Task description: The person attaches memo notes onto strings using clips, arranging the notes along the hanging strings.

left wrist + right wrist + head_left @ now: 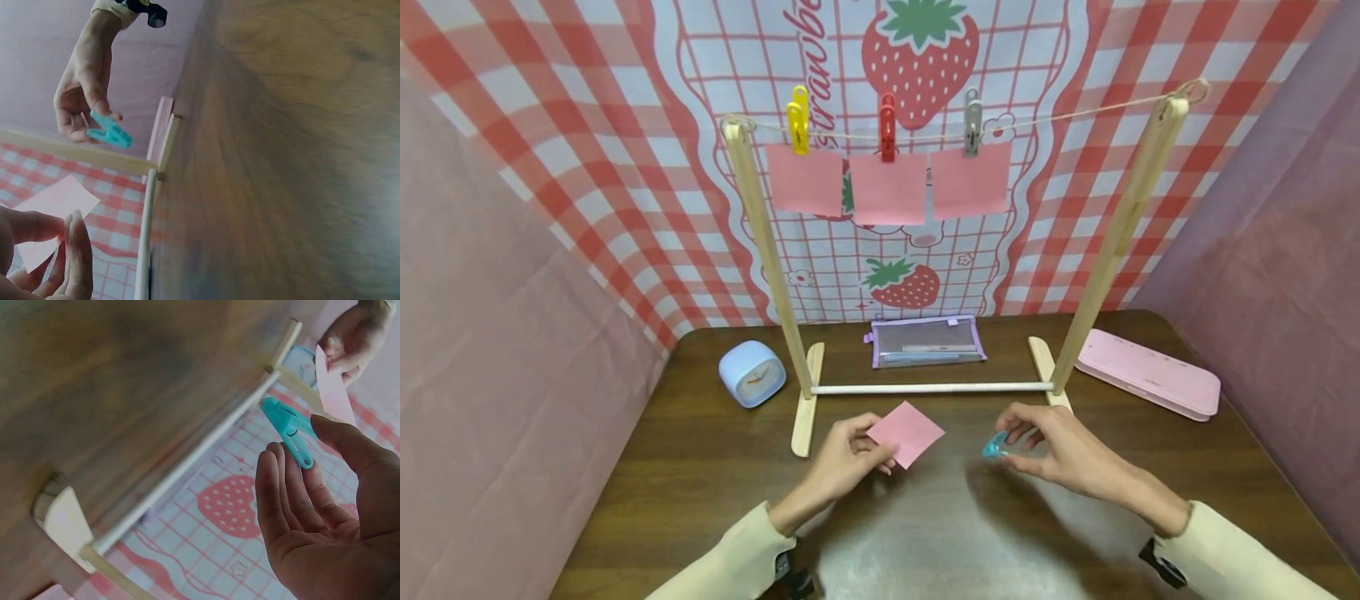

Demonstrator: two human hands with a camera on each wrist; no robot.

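Between thumb and fingers, my left hand [847, 457] pinches a square pink paper [910, 433] by one corner, above the table in front of the wooden stand. To the right, my right hand [1063, 446] holds a turquoise clothespin [289, 428] by its two handle ends, thumb on one and fingers on the other. Paper and clothespin are apart. Behind them, three pink papers [889, 190] hang from a string [1060, 117]. A yellow clothespin [799, 122], a red clothespin [887, 129] and a grey clothespin [972, 123] grip their top edges.
The stand has two wooden posts [1116, 242] and a white crossbar [932, 388]. A blue clock [752, 373] stands by its left foot. A clear purple-edged pouch [927, 342] lies behind the crossbar, and a pink case [1150, 373] lies at the right on the brown table [715, 500].
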